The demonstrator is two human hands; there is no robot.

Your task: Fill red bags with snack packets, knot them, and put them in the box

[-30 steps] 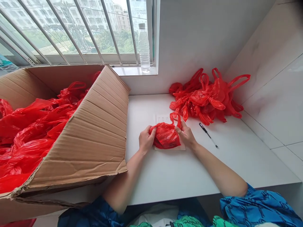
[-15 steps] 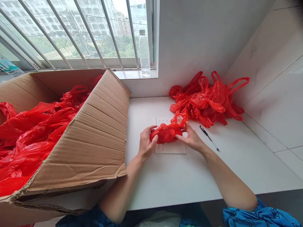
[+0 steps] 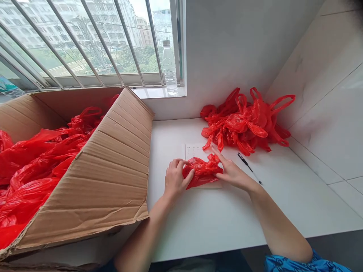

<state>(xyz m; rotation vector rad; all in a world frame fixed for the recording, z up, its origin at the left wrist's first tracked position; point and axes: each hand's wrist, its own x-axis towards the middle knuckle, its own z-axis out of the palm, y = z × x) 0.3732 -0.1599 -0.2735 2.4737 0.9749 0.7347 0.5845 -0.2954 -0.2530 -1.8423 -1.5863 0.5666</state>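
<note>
A knotted red plastic bag (image 3: 202, 172) lies over a sheet of printed paper (image 3: 193, 151), hiding most of its lower part. What the bag contains cannot be seen. My left hand (image 3: 177, 177) grips the bag's left end, fingers curled behind it and thumb in front. At the bag's right end is my right hand (image 3: 231, 172), its thumb touching the plastic and its index finger stretched out, apart from the thumb. Just right of that hand, a black-capped pen (image 3: 249, 168) rests on the white table (image 3: 221, 219).
A large cardboard box (image 3: 113, 170) full of red plastic bags (image 3: 42, 162) stands on the left, close to my left forearm. More red bags (image 3: 246, 121) are heaped against the back wall. On the windowsill stands a clear water bottle (image 3: 170, 71). A tiled wall (image 3: 326, 124) bounds the right side.
The red bag has turned in my hands, so its knot now faces up, and it sits slightly lower. My right index finger has straightened away from it. The view has shifted slightly.
</note>
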